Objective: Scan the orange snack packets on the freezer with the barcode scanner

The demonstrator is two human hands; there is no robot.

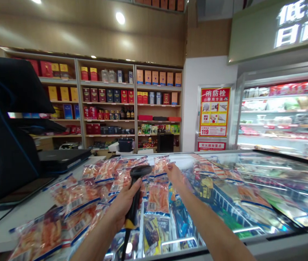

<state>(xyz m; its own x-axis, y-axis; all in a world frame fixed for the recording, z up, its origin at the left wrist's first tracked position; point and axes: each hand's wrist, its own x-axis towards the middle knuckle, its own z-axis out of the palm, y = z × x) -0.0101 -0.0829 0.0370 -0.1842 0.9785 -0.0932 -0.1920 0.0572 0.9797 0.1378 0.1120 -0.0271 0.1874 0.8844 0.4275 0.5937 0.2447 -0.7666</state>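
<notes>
My left hand (128, 201) is wrapped round the handle of a black and yellow barcode scanner (136, 188), its head tilted up and its cable hanging down. My right hand (175, 173) pinches the right edge of a clear food packet (160, 165) with orange-pink contents and a blue bottom edge. Another such packet (157, 197) lies on the freezer glass just below, between my forearms. To the left, several more packets (81, 194) are piled across the counter and the glass. The fingertips of my right hand are partly hidden by its back.
Under the glass of the chest freezer (249, 224) lie frozen goods. A black checkout terminal (12, 145) stands on the white counter (38, 206) at left. Behind are shelves of boxes (107, 95), a red fire-hydrant sign (215, 112) and a lit refrigerated display (281, 112).
</notes>
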